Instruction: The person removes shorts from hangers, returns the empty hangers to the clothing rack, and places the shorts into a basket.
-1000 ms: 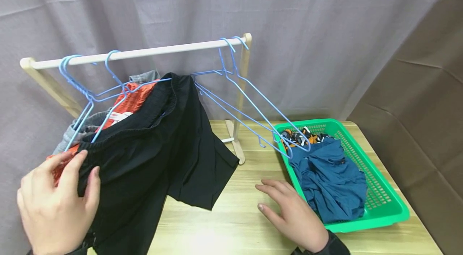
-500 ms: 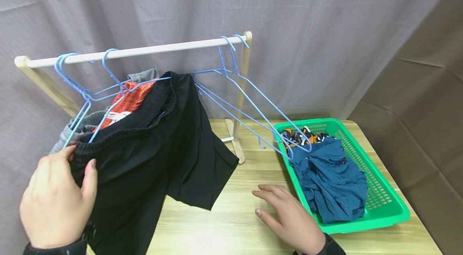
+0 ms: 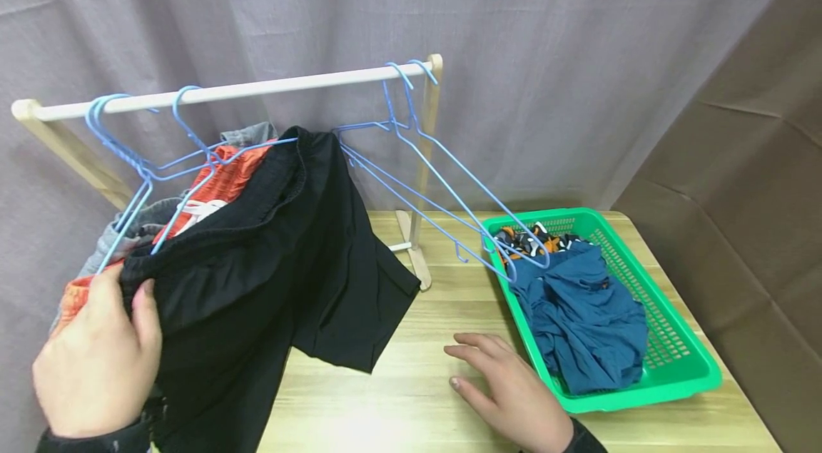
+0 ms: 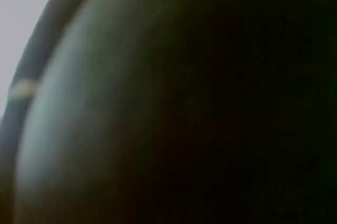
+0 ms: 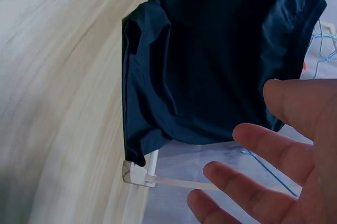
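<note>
Black shorts hang by their waistband on a blue hanger toward the left of the rack. My left hand pinches the left end of that waistband between thumb and fingers. Behind them hang orange shorts with a white drawstring and a grey garment, partly hidden. My right hand hovers over the table left of the green basket, fingers spread and holding nothing. In the right wrist view the black shorts stand beyond my fingers. Dark blur fills most of the left wrist view.
The rack's white rail runs across the back. Two bare blue hangers hang at its right end, their tips reaching over the basket. In the basket lie a blue garment and a patterned one. A grey curtain stands behind.
My left hand has closed on the black waistband, the fingers slipping behind it. The right hand has drifted slightly left and down. The whole view has shifted a little.
</note>
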{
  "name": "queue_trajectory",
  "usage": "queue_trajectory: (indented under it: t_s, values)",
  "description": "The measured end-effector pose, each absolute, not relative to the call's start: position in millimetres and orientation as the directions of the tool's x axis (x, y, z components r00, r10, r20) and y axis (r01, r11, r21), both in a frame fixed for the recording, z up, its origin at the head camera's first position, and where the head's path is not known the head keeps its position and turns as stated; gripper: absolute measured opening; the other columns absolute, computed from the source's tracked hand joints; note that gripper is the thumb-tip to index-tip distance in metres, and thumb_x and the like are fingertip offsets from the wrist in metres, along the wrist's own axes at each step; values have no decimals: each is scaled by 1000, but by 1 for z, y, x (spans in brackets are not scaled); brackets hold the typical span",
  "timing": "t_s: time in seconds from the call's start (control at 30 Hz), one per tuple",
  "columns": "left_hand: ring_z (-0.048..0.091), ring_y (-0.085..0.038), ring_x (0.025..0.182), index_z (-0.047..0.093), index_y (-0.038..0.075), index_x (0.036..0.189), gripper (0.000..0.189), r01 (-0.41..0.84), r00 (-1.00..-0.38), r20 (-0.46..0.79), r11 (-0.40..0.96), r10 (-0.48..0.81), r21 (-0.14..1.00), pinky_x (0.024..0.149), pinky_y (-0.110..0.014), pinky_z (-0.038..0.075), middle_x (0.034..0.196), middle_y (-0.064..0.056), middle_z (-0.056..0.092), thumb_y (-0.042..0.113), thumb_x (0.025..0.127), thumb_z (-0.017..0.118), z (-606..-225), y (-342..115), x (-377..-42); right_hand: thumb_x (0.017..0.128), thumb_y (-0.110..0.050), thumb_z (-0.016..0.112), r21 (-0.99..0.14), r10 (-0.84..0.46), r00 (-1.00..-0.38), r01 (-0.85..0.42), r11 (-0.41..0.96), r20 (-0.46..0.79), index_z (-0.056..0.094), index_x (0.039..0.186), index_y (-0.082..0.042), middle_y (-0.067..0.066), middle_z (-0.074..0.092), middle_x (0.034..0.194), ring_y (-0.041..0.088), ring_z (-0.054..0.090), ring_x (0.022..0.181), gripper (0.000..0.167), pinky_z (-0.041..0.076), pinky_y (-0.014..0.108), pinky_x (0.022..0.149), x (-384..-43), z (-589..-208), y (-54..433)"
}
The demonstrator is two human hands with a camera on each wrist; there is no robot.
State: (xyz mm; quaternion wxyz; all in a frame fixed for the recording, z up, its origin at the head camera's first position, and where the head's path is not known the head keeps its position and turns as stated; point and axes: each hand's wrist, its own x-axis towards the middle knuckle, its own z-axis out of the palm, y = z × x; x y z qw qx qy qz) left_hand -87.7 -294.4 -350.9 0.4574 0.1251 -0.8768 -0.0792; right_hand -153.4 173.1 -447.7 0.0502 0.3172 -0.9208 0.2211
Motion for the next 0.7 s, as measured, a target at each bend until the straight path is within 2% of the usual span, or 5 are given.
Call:
queue_trajectory:
  t_s: [0.2,0.47,0.63,0.7]
  values:
    - [50,-65,55,63,-7,125,52,-154,-507,818,962,-273,226,46,-70,28,85,-38,62,41,113,48,-349,-298,-84,99,-30,84,-382,-563,-793,-606,697,230,75,137,-23,0,68,143,23,64,132,39,58,51,101,-151,-453,173]
    - [52,-65,59,67,-7,122,51,-148,-413,867,960,-279,239,46,-68,24,90,-38,69,40,112,53,-351,-299,-82,99,-29,84,-372,-575,-776,-629,682,259,75,136,-23,-2,68,143,21,64,131,38,58,49,101,-154,-457,173]
    - [50,-61,54,68,-9,119,54,-121,-357,898,966,-257,228,42,-61,20,92,-36,71,41,108,53,-352,-298,-80,101,-31,83,-391,-559,-799,-598,700,220,76,136,-26,-4,67,144,20,64,132,37,58,49,102,-153,-457,172]
    - [49,-60,53,70,-10,115,53,-100,-311,914,966,-259,240,41,-58,19,88,-35,71,40,106,55,-351,-294,-79,101,-31,82,-406,-548,-815,-573,712,189,76,136,-27,-5,67,144,19,63,133,36,58,50,103,-153,-455,171]
